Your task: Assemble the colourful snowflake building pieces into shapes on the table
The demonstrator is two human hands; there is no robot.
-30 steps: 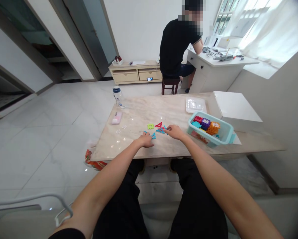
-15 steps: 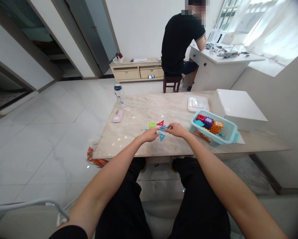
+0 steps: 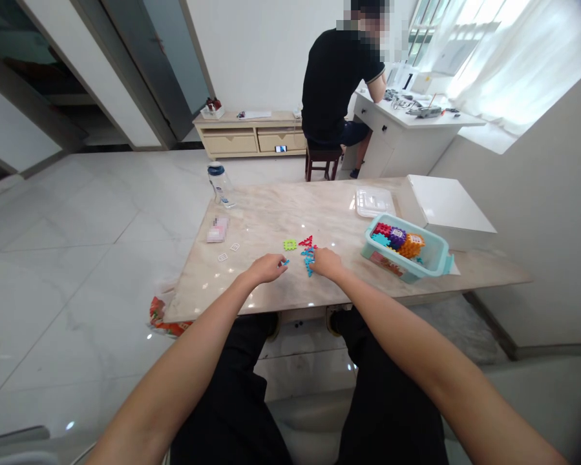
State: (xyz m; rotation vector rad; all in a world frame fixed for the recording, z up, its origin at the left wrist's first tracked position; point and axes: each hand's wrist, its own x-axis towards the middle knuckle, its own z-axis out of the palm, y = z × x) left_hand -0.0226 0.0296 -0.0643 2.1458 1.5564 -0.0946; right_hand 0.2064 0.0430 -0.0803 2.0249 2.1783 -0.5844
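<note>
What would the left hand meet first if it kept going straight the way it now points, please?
Probably the small blue piece at the left hand's fingertips, then the green piece farther along the table; depth is hard to judge.

White tiled floor (image 3: 77, 219), low wooden cabinet (image 3: 251, 137), white desk (image 3: 406, 132), bright curtained window (image 3: 508, 58).

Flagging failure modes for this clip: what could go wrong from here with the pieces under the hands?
1. The blue pieces lie close to the table's near edge; a sweep of the right hand could push them off.
2. The left hand covers a small blue piece; its grip cannot be judged, so it may slip.
3. The teal bin sits just by the right forearm; a wide move might knock it.
</note>
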